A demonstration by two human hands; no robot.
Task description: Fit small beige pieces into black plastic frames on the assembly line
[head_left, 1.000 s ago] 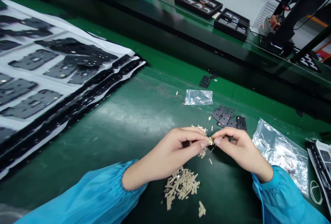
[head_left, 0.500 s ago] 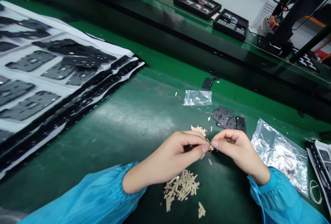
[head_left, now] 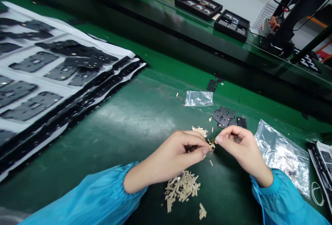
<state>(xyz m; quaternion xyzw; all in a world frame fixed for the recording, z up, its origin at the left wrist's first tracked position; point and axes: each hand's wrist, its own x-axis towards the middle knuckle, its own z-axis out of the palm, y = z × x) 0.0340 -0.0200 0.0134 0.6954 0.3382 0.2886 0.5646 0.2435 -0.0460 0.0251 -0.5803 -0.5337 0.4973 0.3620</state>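
Observation:
Between thumb and forefinger, my left hand (head_left: 181, 152) pinches a small gold-and-beige part (head_left: 212, 144), likely thin and flat; its exact kind is too small to tell. Just right of that part, my right hand (head_left: 237, 145) is closed in a pinch, slightly apart from it. A tiny pale bit may be at its fingertips, but I cannot make it out. Below the hands lies a pile of tan strips (head_left: 183, 187), with a small clump (head_left: 202, 212) apart from it. Behind my left fingers is a heap of cream-coloured pieces (head_left: 199, 131).
Black flat plates (head_left: 224, 116) lie beyond my right hand. A small clear bag (head_left: 199, 98) is farther back, a larger filled bag (head_left: 284, 157) at right. White-lined trays (head_left: 59, 69) of dark plates fill the left. Black boxes (head_left: 231, 24) stand on the raised shelf.
My right hand has drawn a little to the right, away from my left fingers, so more of the small gold-and-beige part shows. My left hand has stayed nearly still.

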